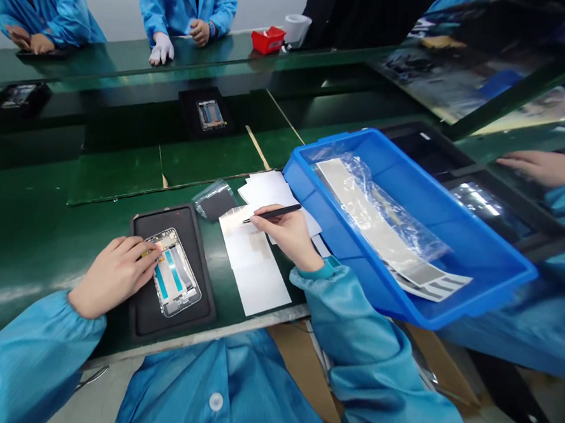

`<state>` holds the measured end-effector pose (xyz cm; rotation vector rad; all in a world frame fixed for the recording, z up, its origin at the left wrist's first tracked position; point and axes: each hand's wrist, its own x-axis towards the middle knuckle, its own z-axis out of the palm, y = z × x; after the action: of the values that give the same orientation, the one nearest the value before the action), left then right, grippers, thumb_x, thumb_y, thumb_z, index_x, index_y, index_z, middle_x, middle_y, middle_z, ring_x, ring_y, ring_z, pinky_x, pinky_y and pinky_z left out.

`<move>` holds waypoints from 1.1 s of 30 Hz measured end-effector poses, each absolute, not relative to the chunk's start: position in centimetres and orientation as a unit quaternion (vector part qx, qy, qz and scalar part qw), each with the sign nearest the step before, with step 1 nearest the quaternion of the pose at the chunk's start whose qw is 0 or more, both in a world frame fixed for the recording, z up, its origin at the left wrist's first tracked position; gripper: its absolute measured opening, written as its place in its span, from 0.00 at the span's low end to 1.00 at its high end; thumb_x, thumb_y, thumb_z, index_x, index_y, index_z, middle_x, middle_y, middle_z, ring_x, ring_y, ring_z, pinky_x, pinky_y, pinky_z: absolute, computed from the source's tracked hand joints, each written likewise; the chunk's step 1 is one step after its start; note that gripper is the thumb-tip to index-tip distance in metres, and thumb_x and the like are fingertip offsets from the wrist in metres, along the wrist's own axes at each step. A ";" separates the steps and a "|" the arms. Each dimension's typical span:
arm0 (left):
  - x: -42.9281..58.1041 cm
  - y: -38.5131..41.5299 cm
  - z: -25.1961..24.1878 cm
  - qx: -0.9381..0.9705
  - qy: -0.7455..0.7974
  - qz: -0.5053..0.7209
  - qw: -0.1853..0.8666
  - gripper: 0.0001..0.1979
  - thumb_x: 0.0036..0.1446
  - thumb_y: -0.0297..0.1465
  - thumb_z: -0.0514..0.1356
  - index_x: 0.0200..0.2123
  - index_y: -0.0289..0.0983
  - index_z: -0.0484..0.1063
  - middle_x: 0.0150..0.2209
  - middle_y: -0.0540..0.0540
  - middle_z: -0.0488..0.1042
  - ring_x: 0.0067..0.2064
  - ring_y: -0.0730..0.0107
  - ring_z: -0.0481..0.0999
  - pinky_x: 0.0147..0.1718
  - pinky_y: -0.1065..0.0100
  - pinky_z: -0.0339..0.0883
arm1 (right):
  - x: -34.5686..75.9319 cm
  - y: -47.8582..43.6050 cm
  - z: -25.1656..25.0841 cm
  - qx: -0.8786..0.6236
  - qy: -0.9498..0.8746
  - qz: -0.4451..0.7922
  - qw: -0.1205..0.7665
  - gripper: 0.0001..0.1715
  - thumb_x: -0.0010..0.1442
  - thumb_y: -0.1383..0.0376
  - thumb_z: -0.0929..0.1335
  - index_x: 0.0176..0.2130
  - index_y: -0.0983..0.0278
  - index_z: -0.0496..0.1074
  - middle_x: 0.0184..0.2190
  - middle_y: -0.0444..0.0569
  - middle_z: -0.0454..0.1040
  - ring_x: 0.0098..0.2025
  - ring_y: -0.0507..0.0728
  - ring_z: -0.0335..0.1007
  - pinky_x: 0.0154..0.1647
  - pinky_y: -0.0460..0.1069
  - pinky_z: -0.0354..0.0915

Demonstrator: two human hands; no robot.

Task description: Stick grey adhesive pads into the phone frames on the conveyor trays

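Observation:
My right hand point(288, 234) is closed around black tweezers point(278, 212). Their tips reach over the upper part of a white sheet point(261, 287) with pale patches on it. My left hand point(119, 268) has its fingers stretched out, their tips on the upper left of an opened phone body point(181, 298). Turquoise strips and bare circuit parts show inside the phone, which lies in a black tray point(142, 318). The fingers cover part of its upper edge. A clear plastic bag with a dark square inside point(217, 204) rests between the tray and the papers.
A blue bin point(479, 274) at my right holds long strips and clear plastic. Further back, another phone body point(212, 116) sits in a black tray. A red box point(269, 39) stands on the far side, near co-workers in blue point(189, 8). Another person's hand point(548, 167) is at the right.

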<state>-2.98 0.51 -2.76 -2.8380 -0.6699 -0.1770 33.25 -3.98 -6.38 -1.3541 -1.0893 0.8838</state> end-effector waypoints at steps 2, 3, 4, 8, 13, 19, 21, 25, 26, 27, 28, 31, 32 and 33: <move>-0.8 0.6 -2.0 -0.963 -0.241 -0.078 0.087 0.12 0.67 0.32 0.56 0.47 0.36 0.77 0.45 0.43 0.79 0.46 0.57 0.75 0.42 0.58 0.67 | 32.7 -4.1 -7.2 -0.570 -0.489 0.384 0.538 0.16 0.50 0.55 0.78 0.34 0.63 0.80 0.36 0.51 0.82 0.38 0.61 0.80 0.42 0.55 0.76; 0.7 0.6 -1.8 -0.963 -0.245 -0.087 0.070 0.12 0.67 0.32 0.55 0.46 0.36 0.77 0.45 0.43 0.79 0.45 0.59 0.75 0.42 0.59 0.67 | 32.4 -4.0 -7.6 -0.571 -0.504 0.380 0.525 0.15 0.50 0.55 0.77 0.34 0.63 0.80 0.36 0.52 0.82 0.38 0.61 0.80 0.42 0.55 0.76; 2.3 0.6 -1.7 -0.964 -0.245 -0.091 0.050 0.12 0.67 0.32 0.55 0.45 0.36 0.77 0.45 0.43 0.79 0.45 0.60 0.75 0.41 0.59 0.67 | 32.0 -3.9 -8.0 -0.574 -0.517 0.370 0.515 0.14 0.51 0.56 0.77 0.34 0.63 0.80 0.36 0.52 0.82 0.38 0.61 0.80 0.41 0.55 0.76; 8.7 0.8 -2.4 -0.968 -0.247 -0.051 0.015 0.13 0.68 0.30 0.52 0.48 0.36 0.75 0.44 0.42 0.78 0.44 0.61 0.74 0.41 0.60 0.65 | 31.2 -3.4 -9.6 -0.589 -0.536 0.316 0.515 0.11 0.53 0.59 0.75 0.34 0.63 0.80 0.36 0.51 0.83 0.37 0.60 0.80 0.40 0.54 0.75; 12.5 2.0 -4.2 -0.963 -0.265 0.024 0.042 0.14 0.66 0.25 0.51 0.50 0.33 0.73 0.41 0.39 0.74 0.42 0.57 0.72 0.39 0.58 0.63 | 31.3 -3.3 -10.1 -0.585 -0.536 0.317 0.520 0.12 0.53 0.58 0.76 0.35 0.64 0.81 0.36 0.51 0.83 0.37 0.60 0.80 0.41 0.53 0.75; 12.4 2.4 -4.9 -0.964 -0.263 0.032 0.037 0.15 0.67 0.27 0.51 0.51 0.32 0.72 0.41 0.38 0.73 0.43 0.56 0.71 0.39 0.58 0.62 | 31.3 -3.2 -9.8 -0.585 -0.526 0.335 0.518 0.11 0.51 0.59 0.76 0.34 0.63 0.81 0.35 0.51 0.84 0.38 0.60 0.81 0.43 0.54 0.75; 12.4 2.3 -4.9 -0.964 -0.262 0.032 0.037 0.15 0.67 0.27 0.50 0.51 0.32 0.73 0.41 0.38 0.73 0.43 0.56 0.71 0.40 0.58 0.62 | 31.3 -3.2 -9.7 -0.583 -0.528 0.336 0.518 0.11 0.51 0.59 0.76 0.34 0.63 0.81 0.36 0.51 0.84 0.39 0.61 0.81 0.44 0.54 0.75; 12.5 2.3 -4.7 -0.964 -0.260 0.032 0.037 0.15 0.68 0.27 0.49 0.50 0.32 0.73 0.40 0.39 0.72 0.43 0.56 0.71 0.39 0.58 0.61 | 31.4 -3.2 -9.6 -0.578 -0.536 0.336 0.515 0.09 0.51 0.60 0.76 0.32 0.63 0.81 0.34 0.50 0.84 0.39 0.61 0.81 0.46 0.54 0.74; 12.5 2.3 -4.7 -0.965 -0.260 0.032 0.036 0.15 0.68 0.27 0.49 0.50 0.32 0.73 0.40 0.39 0.72 0.43 0.56 0.71 0.39 0.57 0.61 | 31.4 -3.2 -9.6 -0.579 -0.534 0.337 0.515 0.09 0.51 0.60 0.76 0.32 0.63 0.81 0.34 0.50 0.84 0.39 0.61 0.81 0.46 0.54 0.74; 12.5 2.3 -4.7 -0.965 -0.259 0.031 0.036 0.15 0.68 0.27 0.49 0.50 0.32 0.73 0.40 0.39 0.72 0.43 0.56 0.71 0.39 0.57 0.61 | 31.4 -3.2 -9.6 -0.580 -0.531 0.339 0.516 0.10 0.51 0.60 0.77 0.32 0.63 0.81 0.34 0.50 0.84 0.39 0.61 0.81 0.46 0.54 0.74; 12.5 2.3 -4.8 -0.965 -0.259 0.031 0.035 0.15 0.68 0.27 0.49 0.51 0.32 0.72 0.41 0.39 0.72 0.43 0.56 0.71 0.40 0.57 0.61 | 31.4 -3.2 -9.6 -0.581 -0.527 0.341 0.518 0.10 0.51 0.59 0.77 0.33 0.63 0.81 0.34 0.50 0.84 0.39 0.61 0.81 0.46 0.54 0.74; 12.4 2.3 -4.9 -0.965 -0.260 0.029 0.031 0.15 0.68 0.27 0.50 0.51 0.31 0.72 0.41 0.39 0.72 0.43 0.56 0.70 0.40 0.57 0.61 | 31.4 -3.2 -9.7 -0.581 -0.523 0.345 0.520 0.12 0.52 0.58 0.76 0.34 0.63 0.81 0.35 0.50 0.84 0.39 0.61 0.81 0.45 0.54 0.75; 12.4 2.3 -4.9 -0.965 -0.261 0.028 0.030 0.15 0.68 0.27 0.50 0.51 0.31 0.72 0.41 0.39 0.72 0.43 0.56 0.70 0.40 0.57 0.61 | 31.4 -3.2 -9.7 -0.582 -0.524 0.344 0.518 0.12 0.52 0.58 0.76 0.34 0.63 0.81 0.35 0.50 0.84 0.39 0.61 0.81 0.45 0.54 0.75; 12.4 2.3 -4.9 -0.964 -0.261 0.028 0.028 0.15 0.68 0.28 0.49 0.51 0.31 0.72 0.41 0.39 0.72 0.43 0.56 0.70 0.40 0.57 0.61 | 31.4 -3.2 -9.7 -0.582 -0.528 0.342 0.515 0.12 0.52 0.58 0.76 0.34 0.63 0.81 0.35 0.50 0.84 0.39 0.61 0.81 0.45 0.54 0.75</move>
<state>12.42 2.28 -4.89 -2.9770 -0.8061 0.0859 31.37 -3.24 -9.72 -1.3992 -1.2674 0.8207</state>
